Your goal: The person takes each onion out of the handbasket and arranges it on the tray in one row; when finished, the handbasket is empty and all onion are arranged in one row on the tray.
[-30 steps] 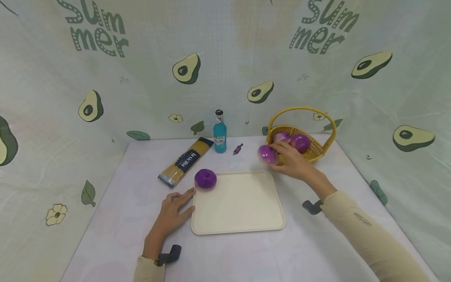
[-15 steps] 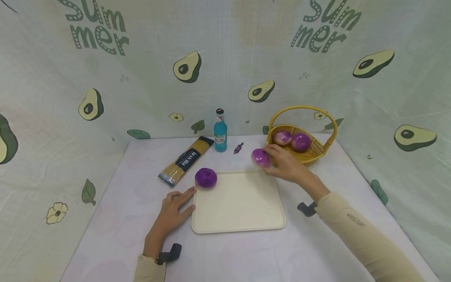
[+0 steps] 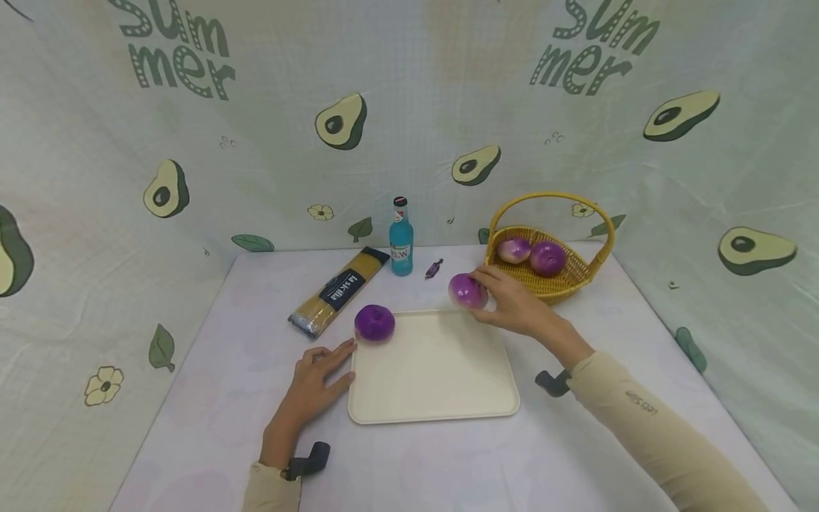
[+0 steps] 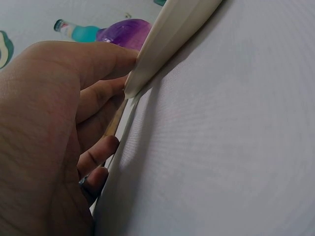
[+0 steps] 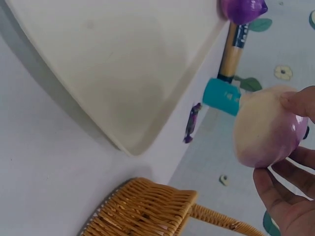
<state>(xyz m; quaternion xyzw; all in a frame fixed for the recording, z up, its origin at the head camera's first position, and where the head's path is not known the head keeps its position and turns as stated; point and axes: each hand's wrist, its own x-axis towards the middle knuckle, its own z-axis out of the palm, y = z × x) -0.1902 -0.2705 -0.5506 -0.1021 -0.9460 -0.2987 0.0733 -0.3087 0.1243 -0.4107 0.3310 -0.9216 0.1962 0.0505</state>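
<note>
My right hand (image 3: 508, 302) grips a purple-and-white onion (image 3: 468, 291) between thumb and fingers, above the tray's back right corner. In the right wrist view the onion (image 5: 268, 128) shows a pale cream side. My left hand (image 3: 313, 391) rests at the left edge of the cream rectangular tray (image 3: 435, 377), its extended fingertips touching the rim. The left wrist view shows the fingers (image 4: 110, 61) against the tray's side (image 4: 167, 44). A deep purple onion (image 3: 374, 323) sits in the tray's back left corner.
A yellow wicker basket (image 3: 555, 286) with a tall handle stands at the back right, holding two more onions (image 3: 547, 258). Behind the tray are a blue bottle (image 3: 401, 245), a small purple wrapped candy (image 3: 434, 268) and a pack of spaghetti (image 3: 339, 291). A printed cloth hangs behind the table.
My right hand has carried the onion leftward from the basket's front edge to the tray's back right corner. My left hand stays at the tray's edge.
</note>
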